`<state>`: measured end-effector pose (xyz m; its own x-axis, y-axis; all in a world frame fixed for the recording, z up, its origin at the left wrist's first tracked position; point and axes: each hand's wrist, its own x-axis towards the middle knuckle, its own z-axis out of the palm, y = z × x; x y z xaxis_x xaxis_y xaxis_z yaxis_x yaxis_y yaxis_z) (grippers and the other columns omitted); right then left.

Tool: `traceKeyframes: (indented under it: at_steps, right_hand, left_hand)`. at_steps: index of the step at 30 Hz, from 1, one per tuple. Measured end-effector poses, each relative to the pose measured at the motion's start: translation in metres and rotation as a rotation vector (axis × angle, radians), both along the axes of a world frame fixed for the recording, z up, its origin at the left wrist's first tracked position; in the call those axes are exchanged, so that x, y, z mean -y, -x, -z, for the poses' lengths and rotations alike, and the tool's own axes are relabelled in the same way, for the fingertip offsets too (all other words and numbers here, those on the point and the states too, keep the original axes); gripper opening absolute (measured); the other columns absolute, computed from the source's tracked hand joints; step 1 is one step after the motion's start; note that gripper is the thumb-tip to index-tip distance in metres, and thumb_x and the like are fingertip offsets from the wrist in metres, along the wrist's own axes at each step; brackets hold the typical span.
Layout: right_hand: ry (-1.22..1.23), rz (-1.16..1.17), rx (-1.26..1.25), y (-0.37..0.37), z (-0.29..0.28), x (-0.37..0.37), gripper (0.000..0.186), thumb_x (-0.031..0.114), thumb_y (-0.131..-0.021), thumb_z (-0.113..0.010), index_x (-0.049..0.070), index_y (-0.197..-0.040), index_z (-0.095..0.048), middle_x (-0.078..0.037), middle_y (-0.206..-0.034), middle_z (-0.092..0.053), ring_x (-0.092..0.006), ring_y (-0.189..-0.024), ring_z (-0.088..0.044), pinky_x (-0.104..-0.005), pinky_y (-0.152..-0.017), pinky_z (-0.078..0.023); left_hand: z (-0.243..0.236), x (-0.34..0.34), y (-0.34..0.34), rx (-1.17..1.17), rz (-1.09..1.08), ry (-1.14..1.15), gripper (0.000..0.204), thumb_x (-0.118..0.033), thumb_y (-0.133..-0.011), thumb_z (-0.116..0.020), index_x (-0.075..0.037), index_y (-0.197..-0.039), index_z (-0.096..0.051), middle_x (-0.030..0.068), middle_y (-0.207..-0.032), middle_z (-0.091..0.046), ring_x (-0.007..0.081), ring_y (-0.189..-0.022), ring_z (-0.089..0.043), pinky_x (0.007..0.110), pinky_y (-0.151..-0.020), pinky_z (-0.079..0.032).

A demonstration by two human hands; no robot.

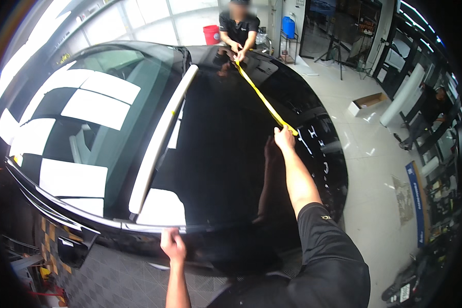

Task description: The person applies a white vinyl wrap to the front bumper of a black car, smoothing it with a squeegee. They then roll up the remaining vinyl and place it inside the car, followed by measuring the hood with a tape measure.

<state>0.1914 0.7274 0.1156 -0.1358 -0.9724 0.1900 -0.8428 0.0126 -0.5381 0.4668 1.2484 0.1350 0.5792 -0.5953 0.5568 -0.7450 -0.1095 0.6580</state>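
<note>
A yellow measuring tape [262, 97] stretches across the glossy black car hood [215, 154]. At its near end my right hand [284, 137] pinches it, with a short bit of tape beyond my fingers. The far end is in the hands of a co-worker [238, 31] in a dark shirt, on the opposite side of the car. My left hand [173, 245] is at the hood's near edge with its fingers curled; whether anything is in it is hidden. Along the windshield base lies a long white roll [164, 138], apart from both hands.
The windshield [97, 102] mirrors bright panels. A side mirror [74, 249] juts out at lower left. Behind the co-worker stands a red bucket [211, 35]. On the right floor are an open cardboard box [367, 104], a long blue box [418, 203] and another person [431, 110].
</note>
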Motion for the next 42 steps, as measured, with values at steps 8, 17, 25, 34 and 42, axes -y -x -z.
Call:
traceKeyframes:
  at_steps: [8,17,25,34,42]
  right_hand:
    - [-0.122,0.070,-0.087,0.007,-0.005,0.070,0.045,0.029,-0.097,-0.062,-0.001,-0.128,-0.049,-0.025,-0.110,-0.071,-0.0399,-0.106,-0.069,-0.0504,-0.091,-0.055]
    - [0.040,-0.156,0.018,0.019,-0.020,0.022,0.018,0.026,-0.088,-0.074,0.008,-0.088,-0.072,-0.019,-0.100,-0.066,-0.0389,-0.100,-0.065,-0.0492,-0.087,-0.054]
    - [-0.710,-0.471,1.207,0.001,-0.074,-0.160,0.015,0.018,-0.097,-0.068,0.005,-0.091,-0.066,-0.002,-0.071,-0.064,-0.0019,-0.050,-0.043,-0.0186,-0.044,-0.029]
    - [-0.726,-0.404,1.380,-0.073,-0.088,-0.328,0.019,0.018,-0.098,-0.069,0.006,-0.084,-0.062,0.002,-0.069,-0.059,-0.0017,-0.049,-0.044,-0.0183,-0.045,-0.033]
    - [-0.581,-0.400,1.346,-0.098,-0.082,-0.374,0.022,0.019,-0.100,-0.066,0.005,-0.085,-0.058,0.000,-0.068,-0.056,-0.0046,-0.050,-0.047,-0.0213,-0.046,-0.037]
  left_hand:
    - [-0.003,0.002,-0.002,0.015,-0.040,0.022,0.023,0.012,-0.070,-0.043,0.000,-0.078,-0.061,0.0077,-0.071,-0.055,0.0180,-0.060,-0.051,0.029,-0.056,-0.041]
    - [-0.003,0.004,-0.004,-0.007,-0.029,0.039,0.021,0.010,-0.069,-0.043,0.000,-0.077,-0.060,0.0072,-0.070,-0.053,0.0160,-0.059,-0.047,0.028,-0.052,-0.035]
    - [-0.026,0.012,0.009,-0.191,-0.013,0.024,0.013,0.010,-0.083,-0.053,0.002,-0.086,-0.063,0.0099,-0.079,-0.061,0.0187,-0.074,-0.058,0.030,-0.071,-0.048]
    - [-0.061,0.034,0.068,-1.061,0.478,-0.273,0.032,-0.016,-0.103,-0.057,-0.001,-0.132,-0.061,0.0087,-0.110,-0.073,0.0091,-0.082,-0.065,0.022,-0.068,-0.050]
    - [-0.052,0.015,0.068,-1.222,0.580,-0.293,0.025,-0.024,-0.102,-0.064,-0.003,-0.115,-0.066,0.0019,-0.085,-0.070,0.0074,-0.069,-0.064,0.021,-0.056,-0.048]
